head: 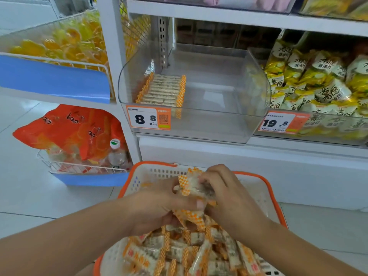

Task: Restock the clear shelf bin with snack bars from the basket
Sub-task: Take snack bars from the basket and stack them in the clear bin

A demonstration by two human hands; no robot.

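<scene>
Several bars [196,188] bunched between both hands over the basket [275,196]; left hand [157,204] and right hand [225,194] both curl around them. Bin [229,116] above holds one row [162,90] at left. Best: square wrappers first, then set beside that row.

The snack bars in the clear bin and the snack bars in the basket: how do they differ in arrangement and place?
The snack bars in the clear bin lie in one neat row at the left side of the clear bin; the snack bars in the basket lie in a loose pile, pointing many ways. The bin's row is untouched; above the basket, the left hand and right hand hold a few bars. Both have orange-checked wrapper ends.
</scene>
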